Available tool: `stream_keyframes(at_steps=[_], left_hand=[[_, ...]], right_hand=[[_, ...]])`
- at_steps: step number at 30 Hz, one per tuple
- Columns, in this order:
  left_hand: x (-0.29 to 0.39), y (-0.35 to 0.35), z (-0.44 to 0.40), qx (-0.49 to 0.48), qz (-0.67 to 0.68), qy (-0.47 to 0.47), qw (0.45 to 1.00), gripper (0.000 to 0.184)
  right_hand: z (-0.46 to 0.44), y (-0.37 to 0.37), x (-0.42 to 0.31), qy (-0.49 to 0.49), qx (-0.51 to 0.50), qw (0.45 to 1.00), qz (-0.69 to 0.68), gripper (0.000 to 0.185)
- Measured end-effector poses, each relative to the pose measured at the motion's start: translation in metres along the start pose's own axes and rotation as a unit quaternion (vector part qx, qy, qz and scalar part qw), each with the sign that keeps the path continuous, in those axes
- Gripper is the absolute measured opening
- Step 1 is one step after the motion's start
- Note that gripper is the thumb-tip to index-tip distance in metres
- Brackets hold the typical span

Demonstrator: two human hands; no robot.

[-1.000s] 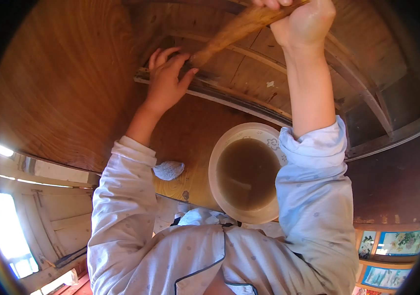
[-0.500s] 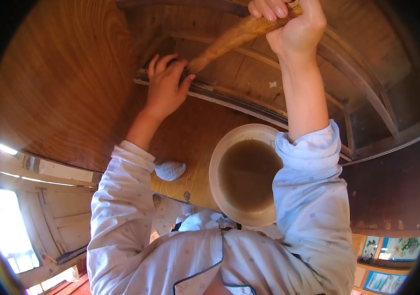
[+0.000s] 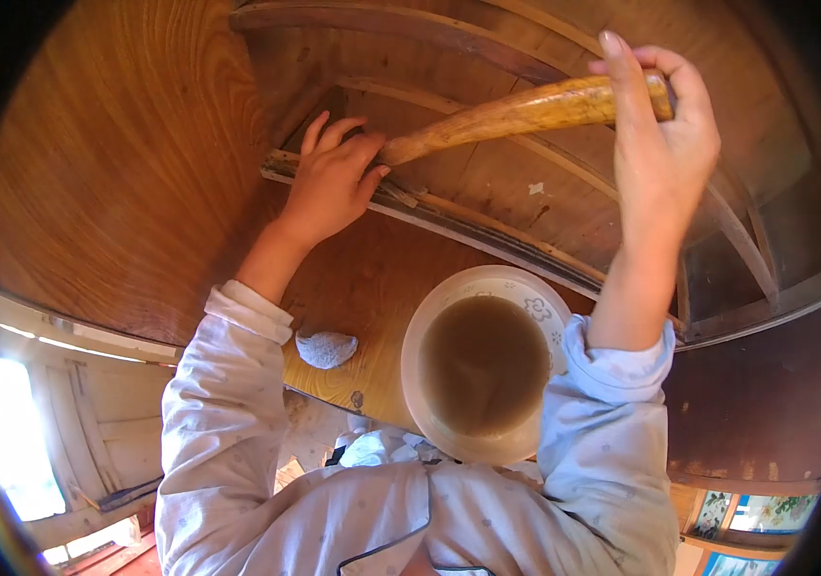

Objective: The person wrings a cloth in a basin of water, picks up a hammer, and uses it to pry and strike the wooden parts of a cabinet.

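In the head view, a long, tapering, glossy yellow-brown wooden rod stretches from left hand to right hand. Its narrow tip is hard to make out; whether the left hand grips it cannot be told. The right, arm outstretched, clasps the thick end.

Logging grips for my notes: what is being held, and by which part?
The right hand holds the tapered wooden piece by its thicker end. The left hand is at the narrow end; whether it grips cannot be told.
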State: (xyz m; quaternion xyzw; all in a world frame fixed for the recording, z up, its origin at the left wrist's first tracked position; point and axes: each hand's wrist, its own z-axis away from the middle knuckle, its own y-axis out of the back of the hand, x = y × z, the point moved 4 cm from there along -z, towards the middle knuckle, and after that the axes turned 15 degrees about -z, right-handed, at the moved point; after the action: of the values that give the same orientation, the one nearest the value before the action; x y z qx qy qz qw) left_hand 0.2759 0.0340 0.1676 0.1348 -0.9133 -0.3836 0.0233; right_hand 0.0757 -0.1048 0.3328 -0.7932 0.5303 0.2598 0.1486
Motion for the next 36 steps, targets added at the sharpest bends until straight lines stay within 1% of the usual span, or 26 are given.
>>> stream_keyframes(at_steps=[3,4,6,7,8,12,15,17,20,23,24,27,30,33,34,36], left_hand=[[0.001,0.003,-0.007,0.021,-0.021,-0.026,0.999,0.030],[0.000,0.002,-0.009,0.018,-0.026,-0.034,0.999,0.030],[0.000,0.003,-0.014,0.012,-0.037,-0.052,0.998,0.030],[0.000,0.003,-0.016,-0.006,-0.030,-0.056,0.998,0.030],[0.001,0.004,-0.018,-0.024,-0.023,-0.060,0.998,0.031],[0.004,0.009,-0.019,-0.068,0.011,-0.038,0.997,0.033],[0.001,0.003,-0.019,-0.091,0.035,-0.020,0.995,0.034],[0.003,0.002,-0.017,-0.087,0.033,-0.021,0.995,0.034],[0.010,0.005,-0.018,-0.084,0.047,-0.018,0.995,0.034],[0.016,0.005,-0.015,-0.073,0.054,-0.014,0.996,0.034],[0.018,0.005,-0.014,-0.067,0.055,-0.013,0.996,0.034],[0.019,0.003,-0.012,-0.056,0.039,-0.020,0.997,0.035],[0.018,0.002,-0.010,-0.049,0.033,-0.020,0.998,0.036],[0.019,0.001,-0.008,-0.034,0.043,-0.011,0.998,0.036],[0.020,0.000,-0.007,-0.028,0.051,0.000,0.998,0.034],[0.020,-0.004,-0.005,-0.014,0.063,0.024,0.998,0.031]], right_hand=[[0.000,0.018,-0.001,0.030,-0.015,0.995,0.092,0.028],[0.003,0.022,-0.005,0.044,-0.031,0.988,0.147,0.026],[0.011,0.032,-0.007,0.053,-0.039,0.985,0.162,0.024],[0.015,0.036,-0.006,0.057,-0.043,0.983,0.171,0.023],[0.019,0.042,-0.003,0.036,-0.041,0.984,0.167,0.023],[0.019,0.048,0.001,0.032,-0.034,0.990,0.130,0.024],[0.012,0.038,-0.002,0.033,-0.038,0.994,0.097,0.024],[0.011,0.037,-0.002,0.042,-0.050,0.994,0.091,0.023],[0.011,0.039,-0.006,0.075,-0.051,0.989,0.117,0.022],[0.005,0.045,-0.009,0.095,-0.058,0.990,0.092,0.022],[0.005,0.046,-0.008,0.062,-0.056,0.992,0.094,0.022],[0.008,0.046,-0.011,0.026,-0.079,0.990,0.114,0.018],[0.010,0.040,-0.006,0.032,-0.061,0.997,0.022,0.015],[0.003,0.032,0.002,-0.027,-0.030,0.996,-0.082,0.014],[-0.002,0.026,0.003,0.029,-0.054,0.994,-0.089,0.016],[-0.007,0.024,-0.009,0.044,-0.081,0.992,-0.086,0.015]])
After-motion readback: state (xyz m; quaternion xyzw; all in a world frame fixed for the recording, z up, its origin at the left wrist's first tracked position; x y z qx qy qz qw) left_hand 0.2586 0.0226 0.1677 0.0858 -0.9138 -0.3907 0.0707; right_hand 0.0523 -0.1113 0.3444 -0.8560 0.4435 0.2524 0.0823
